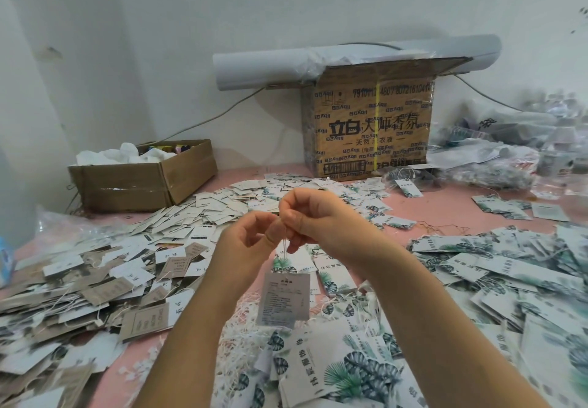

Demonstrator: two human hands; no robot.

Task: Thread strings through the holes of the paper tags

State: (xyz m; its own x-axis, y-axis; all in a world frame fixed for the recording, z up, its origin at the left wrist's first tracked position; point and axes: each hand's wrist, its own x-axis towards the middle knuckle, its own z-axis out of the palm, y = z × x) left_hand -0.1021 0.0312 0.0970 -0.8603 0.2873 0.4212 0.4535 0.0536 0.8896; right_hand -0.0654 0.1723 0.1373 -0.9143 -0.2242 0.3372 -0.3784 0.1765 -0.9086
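A grey paper tag [284,299] with small print hangs from a thin white string [285,245] above the table's middle. My left hand [248,242] and my right hand [313,216] meet just above it, fingers curled, both pinching the top of the string. The tag dangles free below them, slightly tilted. Loose white strings [241,344] lie in a heap under the tag. Heaps of paper tags cover the pink table [140,356]: brown and white ones [95,290] at the left, leaf-printed ones [496,280] at the right and front.
A low open cardboard box [143,178] with white cloth stands at the back left. A tall printed carton [372,130] carrying a paper roll [350,60] stands at the back middle. Plastic bags [509,146] pile up at the back right.
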